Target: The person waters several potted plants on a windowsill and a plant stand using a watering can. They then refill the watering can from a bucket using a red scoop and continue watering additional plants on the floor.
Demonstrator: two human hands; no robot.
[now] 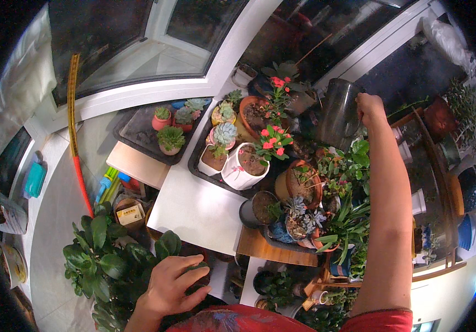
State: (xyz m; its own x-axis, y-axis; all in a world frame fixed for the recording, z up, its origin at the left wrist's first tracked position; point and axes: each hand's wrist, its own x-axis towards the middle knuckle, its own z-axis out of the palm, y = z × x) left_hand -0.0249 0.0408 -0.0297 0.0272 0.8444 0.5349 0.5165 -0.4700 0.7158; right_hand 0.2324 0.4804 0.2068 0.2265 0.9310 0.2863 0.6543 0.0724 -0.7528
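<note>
My right hand [370, 108], arm stretched far out, grips a dark see-through jug [337, 114] by the side nearest the hand. The jug hangs over the back right of the crowded pots; its contents cannot be made out. Beneath it are leafy green plants [360, 159] and, to its left, a crown-of-thorns plant with red flowers [277, 141] beside a white ceramic pot [238, 176]. My left hand [176, 286] is low in front of my body, fingers spread and holding nothing. A broad-leaved potted plant [101, 265] is just left of it.
Succulents stand on a black tray [138, 124] beside the window frame [217, 79]. Between the pots and me is a white tabletop [200, 207]. A wooden plant rack [433, 166] rises on the right. A red and yellow stick [73, 116] stands upright at left.
</note>
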